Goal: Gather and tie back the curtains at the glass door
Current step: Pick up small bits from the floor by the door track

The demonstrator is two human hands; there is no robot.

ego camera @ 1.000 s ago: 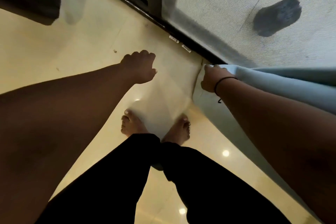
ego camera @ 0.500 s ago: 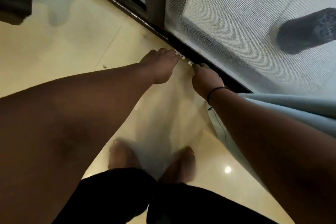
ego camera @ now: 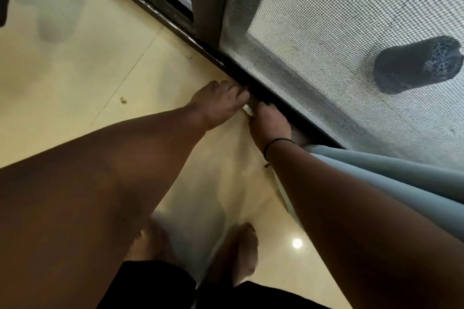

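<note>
Curtain (ego camera: 401,178) of pale blue cloth hangs in soft folds just behind the right wrist, against the screen door (ego camera: 351,32); it looks light and limp, best bunched by the folds. Right hand (ego camera: 270,123) and left hand (ego camera: 221,105) meet at the door track (ego camera: 308,123), fingers curled around a small white piece (ego camera: 247,108); whether they pinch it, I cannot tell.

Brightness: dim indoors; the forearms read as dark shapes.
Light source: daylight through the mesh screen (ego camera: 351,20) beyond the right hand (ego camera: 270,124).
Glare: a small round lamp reflection (ego camera: 297,243) on the glossy floor (ego camera: 75,78), well behind the right hand.
Blur: the feet (ego camera: 241,253) are soft and smeared.
Distortion: wide-angle bending of the door track (ego camera: 175,20), up and left of the left hand (ego camera: 221,103).
</note>
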